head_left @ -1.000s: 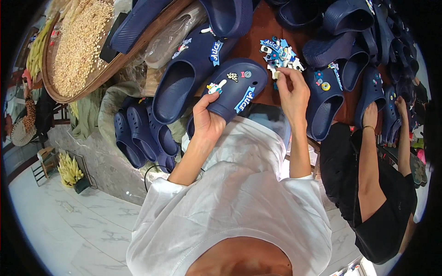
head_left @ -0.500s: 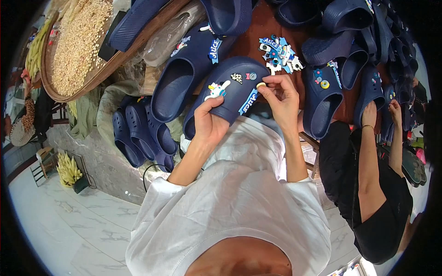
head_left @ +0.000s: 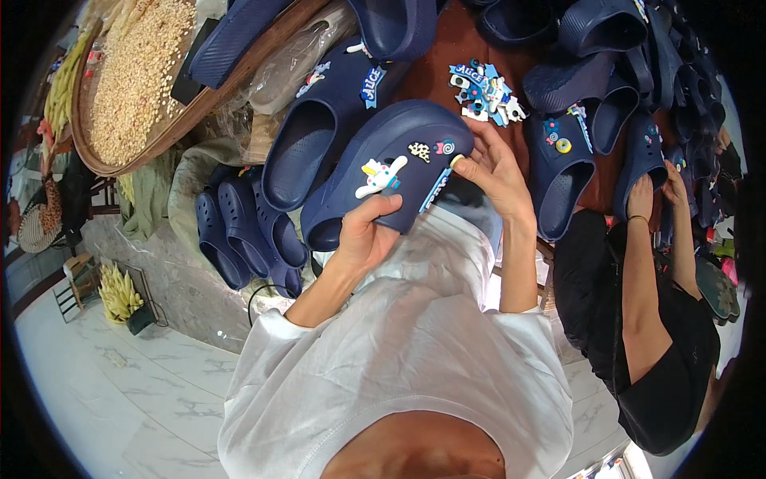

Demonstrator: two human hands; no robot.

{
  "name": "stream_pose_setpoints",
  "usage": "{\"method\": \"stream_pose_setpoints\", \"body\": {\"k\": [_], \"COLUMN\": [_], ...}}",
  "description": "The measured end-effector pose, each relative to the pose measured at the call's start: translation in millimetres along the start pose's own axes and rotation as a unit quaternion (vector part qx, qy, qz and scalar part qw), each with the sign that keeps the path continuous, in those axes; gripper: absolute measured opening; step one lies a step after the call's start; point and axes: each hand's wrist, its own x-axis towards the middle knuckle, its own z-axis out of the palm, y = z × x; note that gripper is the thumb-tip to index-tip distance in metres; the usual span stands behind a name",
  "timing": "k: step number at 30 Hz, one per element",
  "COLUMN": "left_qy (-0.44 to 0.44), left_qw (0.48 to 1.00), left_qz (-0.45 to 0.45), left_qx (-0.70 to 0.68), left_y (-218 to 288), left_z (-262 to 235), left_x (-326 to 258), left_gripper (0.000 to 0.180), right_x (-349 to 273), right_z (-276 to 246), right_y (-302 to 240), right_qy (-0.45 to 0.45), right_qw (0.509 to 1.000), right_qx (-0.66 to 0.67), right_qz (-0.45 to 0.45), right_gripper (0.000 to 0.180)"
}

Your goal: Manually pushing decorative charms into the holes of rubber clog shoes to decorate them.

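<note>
A navy blue clog [head_left: 403, 126] is held tilted in front of my chest. My left hand [head_left: 367, 238] grips its near side, thumb on top beside a white cartoon-animal shoe charm [head_left: 381, 176]. At the toe side, my right hand [head_left: 501, 180] has its thumb pressed on a small yellow shoe charm [head_left: 456, 160], its fingers behind the clog's edge. A spotted charm [head_left: 419, 152], a pink-bow swirl charm [head_left: 445, 148] and a blue lettered charm [head_left: 435, 190] are fixed to the upper. Beyond the right hand lies a pile of loose charms [head_left: 488, 93].
Another decorated navy clog [head_left: 299, 160] lies to the left; one more [head_left: 556, 195] lies right. Several navy clogs [head_left: 243, 219] are stacked lower left. A grain-filled basket [head_left: 80, 128] stands far left. At right, a co-worker's hands [head_left: 641, 198] handle a clog.
The clog has turned so more of its side shows. My right hand has gone from pinching the yellow charm by fingertips to pressing it with the thumb, fingers behind the clog.
</note>
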Motion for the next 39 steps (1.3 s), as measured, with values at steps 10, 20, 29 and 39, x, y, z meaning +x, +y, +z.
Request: {"method": "stream_pose_setpoints", "body": {"k": [10, 20, 29, 39], "left_qy": [0.019, -0.105, -0.071, -0.070], "left_qw": [1.000, 0.974, 0.921, 0.992], "left_qz": [0.009, 0.048, 0.065, -0.004], "left_qx": [-0.009, 0.196, 0.378, 0.105], "left_y": [-1, 15, 21, 12], "left_z": [0, -20, -10, -4], "left_x": [2, -11, -14, -10], "left_gripper": [0.052, 0.071, 0.063, 0.069], "right_x": [-1, -11, -15, -15], "right_z": [15, 11, 20, 31], "right_y": [-2, -3, -4, -10], "right_qy": [0.049, -0.021, -0.003, 0.027], "right_qw": [0.997, 0.999, 0.997, 0.997], "right_qx": [-0.035, 0.016, -0.002, -0.016], "right_qz": [-0.038, -0.042, -0.072, -0.076], "right_gripper": [0.060, 0.067, 0.065, 0.064]}}
